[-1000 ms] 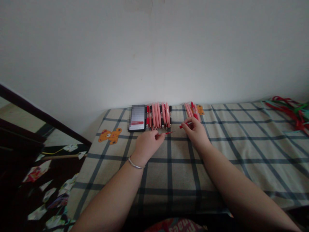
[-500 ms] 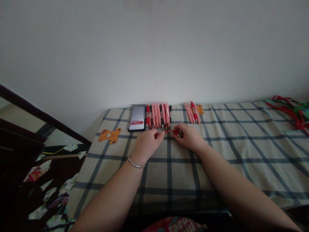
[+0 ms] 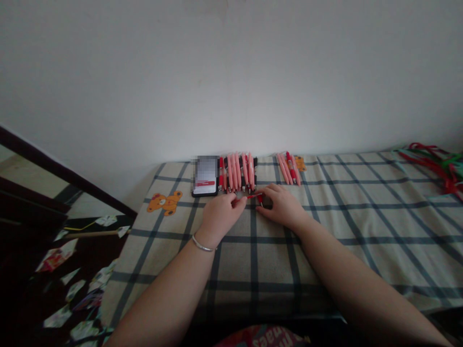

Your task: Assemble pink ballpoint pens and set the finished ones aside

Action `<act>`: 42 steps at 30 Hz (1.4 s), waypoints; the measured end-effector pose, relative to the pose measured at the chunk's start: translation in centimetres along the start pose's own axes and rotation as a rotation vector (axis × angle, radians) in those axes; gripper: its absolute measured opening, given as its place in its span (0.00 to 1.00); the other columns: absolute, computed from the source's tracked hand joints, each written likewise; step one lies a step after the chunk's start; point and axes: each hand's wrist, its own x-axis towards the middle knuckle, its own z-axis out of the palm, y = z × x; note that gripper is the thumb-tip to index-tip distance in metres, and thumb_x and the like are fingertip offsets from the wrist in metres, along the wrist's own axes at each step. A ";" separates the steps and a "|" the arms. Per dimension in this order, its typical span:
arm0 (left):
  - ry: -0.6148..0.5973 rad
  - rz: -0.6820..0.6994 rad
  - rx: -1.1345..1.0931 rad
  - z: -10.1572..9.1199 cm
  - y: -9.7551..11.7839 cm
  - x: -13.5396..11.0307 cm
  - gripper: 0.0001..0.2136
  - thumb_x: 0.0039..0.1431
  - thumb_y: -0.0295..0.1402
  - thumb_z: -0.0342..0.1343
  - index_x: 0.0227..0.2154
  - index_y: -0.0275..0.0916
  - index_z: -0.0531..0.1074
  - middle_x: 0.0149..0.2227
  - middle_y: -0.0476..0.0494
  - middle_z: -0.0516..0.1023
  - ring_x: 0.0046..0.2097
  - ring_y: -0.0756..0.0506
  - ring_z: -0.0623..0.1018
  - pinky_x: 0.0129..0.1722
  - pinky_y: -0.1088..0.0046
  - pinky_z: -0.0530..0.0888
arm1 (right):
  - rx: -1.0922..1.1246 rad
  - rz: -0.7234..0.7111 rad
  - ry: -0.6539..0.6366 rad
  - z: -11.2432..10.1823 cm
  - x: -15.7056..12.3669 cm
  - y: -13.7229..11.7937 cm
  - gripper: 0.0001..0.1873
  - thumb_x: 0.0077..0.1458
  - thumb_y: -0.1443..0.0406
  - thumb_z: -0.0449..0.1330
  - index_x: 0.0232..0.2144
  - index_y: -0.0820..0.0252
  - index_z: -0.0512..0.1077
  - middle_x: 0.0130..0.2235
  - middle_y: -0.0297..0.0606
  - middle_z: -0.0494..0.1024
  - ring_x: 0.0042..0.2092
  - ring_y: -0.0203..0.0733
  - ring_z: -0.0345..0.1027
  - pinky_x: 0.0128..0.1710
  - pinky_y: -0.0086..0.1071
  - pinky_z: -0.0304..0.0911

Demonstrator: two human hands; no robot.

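My left hand [image 3: 221, 212] is closed in a pinch on a slim red pen piece [image 3: 251, 196] that points toward the right. Facing it, my right hand [image 3: 281, 205] has its fingertips curled at the other end of that piece. A second short red pen part [image 3: 259, 199] shows between my right thumb and fingers; its far end is hidden by the hand. Just beyond my hands lies a row of pink, red and black pens [image 3: 237, 172]. A smaller group of pink and red pens [image 3: 288, 168] rests to the right of that row.
A phone [image 3: 205, 188] with a lit screen lies left of the pen row. All this is on a checked cloth [image 3: 235, 262] against a pale wall [image 3: 231, 86]. Red and green ribbons [image 3: 434, 168] are heaped at the far right. Patterned pieces [image 3: 60, 255] lie below at left.
My right fingers have shifted and spread slightly around the red part, which now stands more upright between them. The left hand keeps its pinch in nearly the same place.
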 end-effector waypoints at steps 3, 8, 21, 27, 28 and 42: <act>0.009 0.011 0.010 0.0 0.0 0.0 0.22 0.60 0.49 0.38 0.27 0.39 0.71 0.27 0.44 0.76 0.28 0.47 0.72 0.25 0.73 0.58 | 0.009 -0.004 -0.011 0.0 -0.1 0.0 0.19 0.46 0.61 0.61 0.43 0.58 0.70 0.40 0.42 0.71 0.44 0.46 0.65 0.45 0.38 0.60; 0.002 0.005 0.024 0.2 -0.1 0.0 0.23 0.60 0.50 0.39 0.27 0.39 0.71 0.27 0.44 0.75 0.28 0.47 0.72 0.25 0.73 0.57 | 0.048 0.011 0.013 -0.4 -0.2 -0.4 0.17 0.50 0.63 0.57 0.44 0.58 0.69 0.41 0.41 0.71 0.43 0.45 0.65 0.44 0.36 0.61; -0.019 0.054 0.015 0.0 0.2 0.0 0.22 0.60 0.49 0.42 0.26 0.38 0.72 0.28 0.43 0.76 0.27 0.48 0.72 0.26 0.72 0.57 | 0.383 0.096 0.079 0.2 -0.2 -0.5 0.07 0.52 0.65 0.55 0.35 0.58 0.68 0.30 0.33 0.74 0.26 0.33 0.62 0.26 0.28 0.58; -0.002 0.058 -0.020 0.1 0.0 0.0 0.22 0.60 0.49 0.41 0.26 0.38 0.72 0.27 0.44 0.76 0.27 0.48 0.71 0.26 0.73 0.57 | 0.567 0.155 0.108 0.4 0.0 0.2 0.04 0.52 0.63 0.55 0.30 0.58 0.67 0.26 0.32 0.71 0.25 0.33 0.61 0.24 0.28 0.55; -0.004 0.051 -0.023 0.1 0.0 0.0 0.22 0.60 0.49 0.41 0.26 0.38 0.72 0.27 0.44 0.76 0.27 0.48 0.71 0.26 0.73 0.57 | 0.600 0.171 0.116 0.3 0.0 0.4 0.05 0.52 0.62 0.55 0.29 0.58 0.66 0.26 0.32 0.71 0.25 0.33 0.60 0.24 0.28 0.55; 0.001 0.040 0.010 0.1 0.0 0.0 0.22 0.60 0.49 0.40 0.26 0.39 0.72 0.26 0.44 0.76 0.27 0.47 0.72 0.25 0.73 0.57 | 0.241 0.217 0.202 -0.2 0.2 1.4 0.02 0.48 0.66 0.56 0.27 0.59 0.68 0.25 0.33 0.72 0.26 0.36 0.62 0.26 0.28 0.56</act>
